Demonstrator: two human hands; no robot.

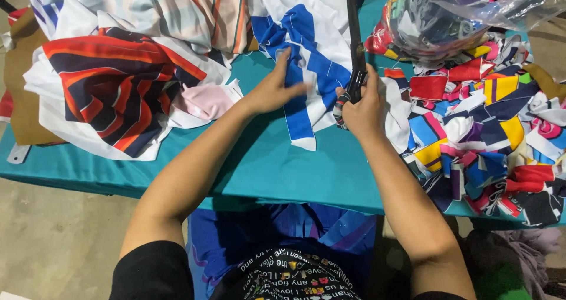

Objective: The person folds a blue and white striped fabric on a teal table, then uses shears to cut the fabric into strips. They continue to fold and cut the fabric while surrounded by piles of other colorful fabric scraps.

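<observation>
Blue-and-white cloth point(306, 70) was spread flat on the teal table point(265, 164); dark shears point(354, 46) were held upright at its edge.

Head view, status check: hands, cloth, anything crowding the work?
Left hand flat on blue-and-white cloth. Right hand gripping dark tool, likely shears, at the cloth's edge. Scrap pile tight against right hand; striped fabric heap left, apart.
</observation>
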